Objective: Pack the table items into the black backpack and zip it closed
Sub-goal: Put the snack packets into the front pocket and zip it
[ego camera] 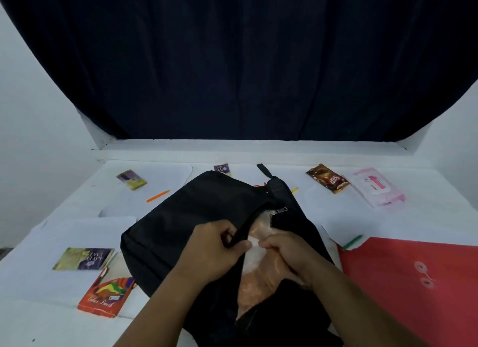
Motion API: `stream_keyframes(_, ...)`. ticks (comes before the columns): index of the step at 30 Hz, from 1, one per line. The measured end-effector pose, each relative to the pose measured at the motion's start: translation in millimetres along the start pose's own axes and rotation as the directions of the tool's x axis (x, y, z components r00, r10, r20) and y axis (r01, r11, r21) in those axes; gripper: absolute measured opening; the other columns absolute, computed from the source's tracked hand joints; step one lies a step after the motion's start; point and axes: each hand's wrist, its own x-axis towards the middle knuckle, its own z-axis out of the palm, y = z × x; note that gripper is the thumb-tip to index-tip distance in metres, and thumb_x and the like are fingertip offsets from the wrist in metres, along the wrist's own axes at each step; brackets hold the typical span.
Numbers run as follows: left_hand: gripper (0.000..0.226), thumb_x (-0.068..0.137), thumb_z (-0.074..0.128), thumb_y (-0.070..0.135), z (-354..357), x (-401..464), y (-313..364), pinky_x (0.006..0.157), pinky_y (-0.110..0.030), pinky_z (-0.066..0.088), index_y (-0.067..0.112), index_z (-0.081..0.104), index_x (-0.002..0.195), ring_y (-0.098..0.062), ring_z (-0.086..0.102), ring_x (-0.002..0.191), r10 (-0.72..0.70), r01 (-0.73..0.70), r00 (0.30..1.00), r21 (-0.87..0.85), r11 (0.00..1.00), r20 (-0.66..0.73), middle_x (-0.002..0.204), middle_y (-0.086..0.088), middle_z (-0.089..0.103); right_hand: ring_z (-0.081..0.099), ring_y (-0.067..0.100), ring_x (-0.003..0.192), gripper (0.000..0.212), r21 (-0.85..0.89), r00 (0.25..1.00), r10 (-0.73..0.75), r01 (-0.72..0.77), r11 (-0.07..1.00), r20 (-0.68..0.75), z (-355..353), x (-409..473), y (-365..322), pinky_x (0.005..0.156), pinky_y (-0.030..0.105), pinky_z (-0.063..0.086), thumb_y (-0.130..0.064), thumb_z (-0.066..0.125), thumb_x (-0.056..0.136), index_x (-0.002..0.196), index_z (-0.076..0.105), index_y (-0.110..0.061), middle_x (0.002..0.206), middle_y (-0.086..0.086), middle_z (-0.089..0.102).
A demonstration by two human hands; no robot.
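Note:
The black backpack lies flat in the middle of the table, its zip partly open on an orange lining. My left hand pinches the left edge of the opening. My right hand grips the right edge, fingers curled into the gap. A silver zip puller sits at the top of the opening. A colour pencil box, a purple-yellow cake packet, a brown chocolate wrapper, a pink wipes pack and a red envelope folder lie around it.
A second purple-yellow packet, an orange pencil, a green pencil and a yellow pencil tip lie loose on the white table. A small purple packet is behind the bag. A dark curtain hangs beyond.

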Motion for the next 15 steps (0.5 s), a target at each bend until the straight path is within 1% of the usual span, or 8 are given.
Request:
stream_keyframes(1, 0.031, 0.076, 0.083, 0.032, -1, 1, 0, 0.056, -0.016, 0.040, 0.014, 0.060, 0.066, -0.006, 0.051, 0.056, 0.021, -0.021, 1.000, 0.017, 1.000, 0.002, 0.062, -0.001, 0.059, 0.069, 0.021, 0.078, 0.018, 0.005, 0.999, 0.014, -0.014, 1.000, 0.046, 1, 1, 1, 0.073, 0.030, 0.052, -0.005, 0.059, 0.089, 0.098, 0.074, -0.009, 0.084, 0.011, 0.074)
stream_keyframes(3, 0.030, 0.079, 0.080, 0.020, -3, 1, 3, 0.055, -0.016, 0.037, 0.008, 0.057, 0.065, -0.006, 0.045, 0.053, 0.037, -0.037, 0.999, -0.006, 0.999, -0.029, 0.060, -0.005, 0.055, 0.069, 0.020, 0.073, 0.019, 0.043, 0.992, 0.040, -0.045, 0.998, 0.116, 2, 4, 0, 0.072, 0.030, 0.052, -0.002, 0.057, 0.089, 0.091, 0.075, -0.009, 0.082, 0.011, 0.073)
stream_keyframes(5, 0.030, 0.081, 0.078, 0.014, -6, 0, 7, 0.053, -0.013, 0.035, 0.007, 0.055, 0.064, -0.006, 0.042, 0.052, 0.029, -0.032, 0.997, -0.047, 0.998, -0.065, 0.056, -0.002, 0.050, 0.069, 0.022, 0.073, 0.023, 0.086, 0.993, 0.013, -0.023, 0.996, 0.118, 2, 9, -2, 0.072, 0.030, 0.052, 0.002, 0.055, 0.089, 0.087, 0.075, -0.008, 0.082, 0.014, 0.073)
stream_keyframes(7, 0.028, 0.082, 0.078, 0.016, -7, -2, 7, 0.055, -0.012, 0.036, 0.011, 0.057, 0.064, -0.005, 0.045, 0.053, 0.013, -0.018, 0.997, -0.065, 0.998, -0.072, 0.056, 0.003, 0.050, 0.066, 0.022, 0.071, 0.027, 0.166, 0.998, -0.051, 0.045, 0.985, 0.033, 2, 15, -5, 0.069, 0.031, 0.051, 0.003, 0.053, 0.090, 0.076, 0.072, -0.011, 0.078, 0.013, 0.070)
stream_keyframes(9, 0.019, 0.083, 0.078, 0.021, -5, -5, 6, 0.058, -0.011, 0.040, 0.017, 0.065, 0.070, -0.006, 0.054, 0.058, 0.009, -0.011, 0.998, -0.042, 0.999, -0.061, 0.063, 0.005, 0.060, 0.060, 0.022, 0.067, 0.027, 0.262, 0.991, -0.087, 0.111, 0.959, -0.101, 3, 22, -6, 0.065, 0.031, 0.047, 0.003, 0.051, 0.092, 0.070, 0.062, -0.009, 0.071, 0.012, 0.062)
stream_keyframes(12, 0.012, 0.086, 0.075, 0.027, 1, -10, 8, 0.061, -0.014, 0.045, 0.022, 0.068, 0.078, -0.008, 0.063, 0.067, -0.013, 0.014, 0.998, 0.021, 1.000, -0.057, 0.069, 0.007, 0.067, 0.059, 0.025, 0.065, 0.018, 0.254, 0.961, -0.092, 0.160, 0.954, -0.259, 20, 28, 2, 0.060, 0.031, 0.047, 0.005, 0.043, 0.093, 0.082, 0.055, -0.002, 0.072, 0.014, 0.059)
stream_keyframes(14, 0.014, 0.088, 0.074, 0.024, -1, -11, 13, 0.060, -0.012, 0.044, 0.022, 0.067, 0.076, -0.008, 0.062, 0.064, -0.023, 0.023, 0.998, 0.005, 1.000, -0.062, 0.068, 0.007, 0.067, 0.062, 0.026, 0.062, 0.018, 0.286, 0.958, -0.167, 0.231, 0.930, -0.232, 43, 27, 9, 0.054, 0.032, 0.049, 0.004, 0.035, 0.096, 0.102, 0.050, -0.002, 0.075, 0.018, 0.061)
stream_keyframes(15, 0.015, 0.088, 0.073, 0.023, -4, -10, 15, 0.060, -0.012, 0.043, 0.022, 0.067, 0.075, -0.007, 0.061, 0.063, -0.032, 0.032, 0.997, -0.012, 0.999, -0.065, 0.067, 0.007, 0.067, 0.065, 0.025, 0.067, 0.023, 0.328, 0.962, -0.213, 0.260, 0.908, -0.171, 55, 27, 13, 0.057, 0.032, 0.052, 0.005, 0.034, 0.097, 0.113, 0.046, -0.007, 0.082, 0.018, 0.064)
